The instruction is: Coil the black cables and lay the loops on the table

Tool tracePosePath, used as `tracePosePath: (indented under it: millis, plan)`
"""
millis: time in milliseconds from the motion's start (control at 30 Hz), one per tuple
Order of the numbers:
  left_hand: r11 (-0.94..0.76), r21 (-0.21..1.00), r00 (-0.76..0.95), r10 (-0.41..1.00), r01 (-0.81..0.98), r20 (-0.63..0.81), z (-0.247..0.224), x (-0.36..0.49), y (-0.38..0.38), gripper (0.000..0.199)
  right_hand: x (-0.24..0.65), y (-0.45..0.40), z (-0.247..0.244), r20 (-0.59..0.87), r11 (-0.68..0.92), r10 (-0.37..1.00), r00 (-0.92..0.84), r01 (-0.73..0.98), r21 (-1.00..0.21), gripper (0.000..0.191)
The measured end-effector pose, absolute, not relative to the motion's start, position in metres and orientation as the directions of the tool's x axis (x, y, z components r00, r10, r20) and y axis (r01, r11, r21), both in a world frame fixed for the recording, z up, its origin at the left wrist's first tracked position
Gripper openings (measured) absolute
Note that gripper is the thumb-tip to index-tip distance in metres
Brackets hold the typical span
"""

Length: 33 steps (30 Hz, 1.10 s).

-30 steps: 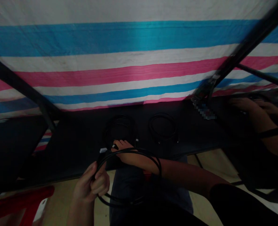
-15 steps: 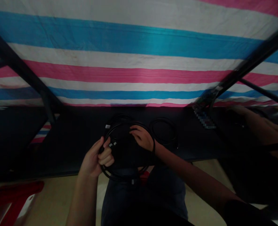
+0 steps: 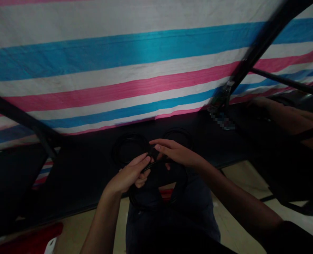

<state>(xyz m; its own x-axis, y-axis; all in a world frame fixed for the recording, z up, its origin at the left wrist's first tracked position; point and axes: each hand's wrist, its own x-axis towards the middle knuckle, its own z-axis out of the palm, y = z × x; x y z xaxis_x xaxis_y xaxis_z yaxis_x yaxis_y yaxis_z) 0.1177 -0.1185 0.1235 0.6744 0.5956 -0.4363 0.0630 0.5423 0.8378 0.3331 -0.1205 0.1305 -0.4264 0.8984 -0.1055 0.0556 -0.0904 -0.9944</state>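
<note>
Cable Held at Frame Center

The left hand (image 3: 133, 173) is clamped on a black cable (image 3: 153, 164), just below the center of the frame. The right hand (image 3: 173, 152) is close beside it, fingers at the cable's dark connector (image 3: 153, 153); whether they pinch it cannot be told. The cable's loop hangs toward the lower center, in front of the lap. Two coils, the left coil (image 3: 116, 150) and the right coil (image 3: 177, 129), lie on the black tabletop (image 3: 82, 169) behind the hands. A striped sheet (image 3: 135, 49) spans the upper frame.
</note>
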Motion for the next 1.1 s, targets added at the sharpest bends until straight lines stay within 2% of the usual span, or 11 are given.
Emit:
tracePosePath:
  millis: [133,300,367,433,567,667,767,867,1100]
  plan:
    - [0.352,0.9,0.687,0.588,0.258,-0.427,0.134,0.125,-0.118,0.041,0.339,-0.122,0.136,-0.015,0.094,0.856,-0.518,0.184,-0.978,0.024]
    - [0.293,0.938,0.656,0.674,0.183,-0.339,0.148,0.121,-0.113,0.036,0.357,-0.128,0.146,0.257,0.389,0.89,-0.377,0.333,-0.859,0.016]
    - [0.236,0.945,0.649,0.687,0.225,-0.327,0.152,0.12,-0.111,0.032,0.361,-0.132,0.15,0.341,0.475,0.868,-0.362,0.399,-0.784,0.015]
    - [0.121,0.949,0.651,0.702,0.293,-0.29,0.156,0.12,-0.11,0.029,0.362,-0.137,0.152,0.371,0.515,0.85,-0.373,0.448,-0.731,0.015]
    - [-0.173,0.917,0.632,0.769,0.359,-0.102,0.167,0.125,-0.116,0.021,0.36,-0.147,0.155,0.357,0.505,0.861,-0.363,0.516,-0.692,0.015]
    - [-0.254,0.893,0.634,0.772,0.372,-0.045,0.174,0.128,-0.124,0.019,0.359,-0.153,0.158,0.288,0.469,0.872,-0.396,0.508,-0.722,0.013]
    - [-0.288,0.853,0.648,0.758,0.435,-0.074,0.176,0.131,-0.127,0.021,0.357,-0.153,0.16,0.227,0.475,0.843,-0.487,0.479,-0.738,0.016]
    - [-0.262,0.863,0.665,0.739,0.432,-0.109,0.171,0.132,-0.119,0.022,0.355,-0.147,0.157,0.208,0.491,0.837,-0.506,0.528,-0.693,0.022]
    - [0.004,0.944,0.623,0.751,0.329,-0.22,0.156,0.106,-0.097,0.025,0.394,-0.135,0.139,0.275,0.462,0.887,-0.371,0.69,-0.558,0.019]
